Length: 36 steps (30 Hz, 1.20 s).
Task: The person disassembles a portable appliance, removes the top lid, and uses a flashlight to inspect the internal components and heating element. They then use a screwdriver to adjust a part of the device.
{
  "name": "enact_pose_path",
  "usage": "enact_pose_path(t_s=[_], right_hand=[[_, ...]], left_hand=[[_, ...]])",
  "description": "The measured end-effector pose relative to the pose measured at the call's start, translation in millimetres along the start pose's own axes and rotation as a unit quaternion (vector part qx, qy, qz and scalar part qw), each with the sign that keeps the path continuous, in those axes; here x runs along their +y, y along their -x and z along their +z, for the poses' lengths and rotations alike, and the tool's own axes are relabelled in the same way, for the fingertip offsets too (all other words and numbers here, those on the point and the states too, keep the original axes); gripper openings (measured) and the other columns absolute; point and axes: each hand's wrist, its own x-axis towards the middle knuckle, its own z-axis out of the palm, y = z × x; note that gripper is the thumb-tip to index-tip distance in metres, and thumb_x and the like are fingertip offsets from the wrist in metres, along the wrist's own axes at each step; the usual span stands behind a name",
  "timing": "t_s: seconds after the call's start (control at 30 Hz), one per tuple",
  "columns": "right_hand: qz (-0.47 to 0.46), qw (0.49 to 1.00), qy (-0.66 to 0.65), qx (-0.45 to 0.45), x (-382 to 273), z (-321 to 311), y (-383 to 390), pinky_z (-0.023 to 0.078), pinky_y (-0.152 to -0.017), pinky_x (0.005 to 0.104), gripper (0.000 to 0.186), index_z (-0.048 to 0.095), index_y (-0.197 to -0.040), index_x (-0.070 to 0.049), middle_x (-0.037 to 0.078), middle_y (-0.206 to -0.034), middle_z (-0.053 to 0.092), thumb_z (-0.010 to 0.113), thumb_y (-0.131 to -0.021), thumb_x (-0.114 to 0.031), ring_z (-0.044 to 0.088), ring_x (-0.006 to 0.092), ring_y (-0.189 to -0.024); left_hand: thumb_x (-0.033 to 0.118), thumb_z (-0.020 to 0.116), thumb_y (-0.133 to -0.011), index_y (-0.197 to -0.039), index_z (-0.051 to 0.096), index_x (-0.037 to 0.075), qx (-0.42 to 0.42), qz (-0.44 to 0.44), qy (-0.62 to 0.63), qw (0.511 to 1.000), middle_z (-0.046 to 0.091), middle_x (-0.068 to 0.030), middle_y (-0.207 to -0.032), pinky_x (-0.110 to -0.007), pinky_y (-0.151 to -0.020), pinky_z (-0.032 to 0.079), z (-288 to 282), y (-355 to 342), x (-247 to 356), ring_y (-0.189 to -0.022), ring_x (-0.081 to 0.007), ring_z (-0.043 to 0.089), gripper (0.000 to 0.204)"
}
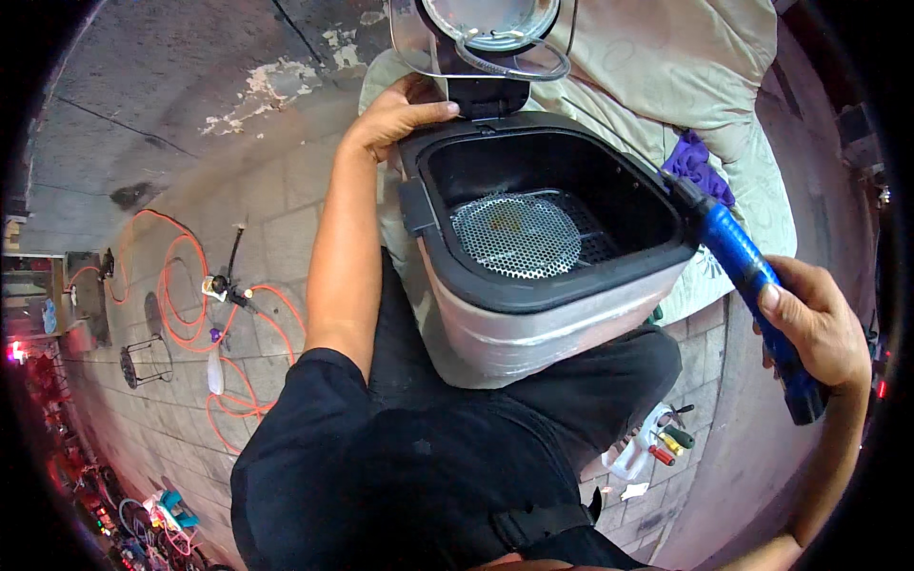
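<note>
A boxy countertop cooker [533, 333] with pale walls and a black rim stands tilted between my legs. Its black cavity holds a round perforated metal plate [517, 235]. The hinged lid [428, 43] is swung up at the back, showing a round metal part and a loose-looking metal ring [514, 68]. My left hand [395, 119] grips the back left corner by the hinge, thumb on top, with some fingers hidden. In my right hand [809, 319] is a blue, stick-shaped electric screwdriver [743, 252], slanting so that its black nose meets the right rim of the cooker; the exact contact is unclear.
Pale cloth [666, 57] lies under and behind the cooker, with a purple rag [700, 167] on it. Hand tools [666, 443] lie in a white tray on the floor, right of my knee. An orange hose [176, 252] coils across the paving at left, near a small stool [148, 362].
</note>
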Motion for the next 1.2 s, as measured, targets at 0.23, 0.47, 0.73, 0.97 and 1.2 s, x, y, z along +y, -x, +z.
enact_pose_path(t_s=[0.23, 0.47, 0.73, 0.97, 1.2], right_hand=[[-0.068, 0.995, 0.068, -0.04, -27.6, 8.7, -48.4, 0.052, -0.064, 0.0318, 0.073, 0.066, -0.12, 0.007, 0.008, -0.083, 0.065, 0.07, -0.092, -0.061, 0.063, 0.0144, -0.072], [-0.053, 0.995, 0.051, -0.067, -48.6, 19.5, -59.7, 0.052, -0.06, 0.0313, 0.067, 0.067, -0.111, 0.006, 0.005, -0.078, 0.062, 0.067, -0.096, -0.06, 0.061, 0.0127, -0.067], [-0.047, 0.994, 0.088, -0.052, -64.4, 24.8, -63.9, 0.053, -0.063, 0.0327, 0.065, 0.069, -0.108, 0.005, 0.008, -0.079, 0.065, 0.065, -0.097, -0.059, 0.063, 0.0138, -0.068], [-0.088, 0.985, 0.143, -0.04, -78.1, 23.8, -68.5, 0.054, -0.071, 0.0352, 0.064, 0.072, -0.113, 0.006, 0.012, -0.082, 0.069, 0.066, -0.097, -0.057, 0.064, 0.0178, -0.073], [-0.078, 0.98, 0.184, 0.023, -81.7, 33.7, -67.9, 0.055, -0.069, 0.0365, 0.063, 0.073, -0.114, 0.004, 0.013, -0.081, 0.069, 0.066, -0.097, -0.056, 0.066, 0.02, -0.071]], left_hand=[[0.024, 0.094, -0.072, -0.146, 0.049, -0.005, 0.008, 0.021, -0.024, 0.999, 0.063, -0.0174, -0.14, -0.04, -0.112, 0.045, 6.2, -12.5, -7.0, -0.127, -0.0307, 0.06, 0.091], [0.025, 0.094, -0.072, -0.142, 0.052, -0.007, 0.006, 0.02, -0.041, 0.999, 0.064, -0.0189, -0.137, -0.038, -0.108, 0.048, 5.4, -13.0, -6.4, -0.123, -0.0292, 0.063, 0.088], [0.026, 0.095, -0.071, -0.141, 0.053, -0.007, 0.01, 0.008, -0.046, 0.999, 0.065, -0.0187, -0.135, -0.038, -0.107, 0.049, 3.6, -15.1, -7.0, -0.122, -0.0289, 0.063, 0.088], [0.023, 0.096, -0.07, -0.141, 0.053, -0.007, -0.007, 0.02, -0.02, 1.0, 0.063, -0.0179, -0.138, -0.037, -0.108, 0.048, 3.8, -15.5, -5.1, -0.124, -0.0283, 0.062, 0.089], [0.025, 0.096, -0.069, -0.142, 0.052, -0.007, 0.007, 0.036, -0.033, 0.999, 0.064, -0.0183, -0.137, -0.038, -0.108, 0.048, 1.9, -16.1, -11.0, -0.123, -0.0286, 0.063, 0.09]])
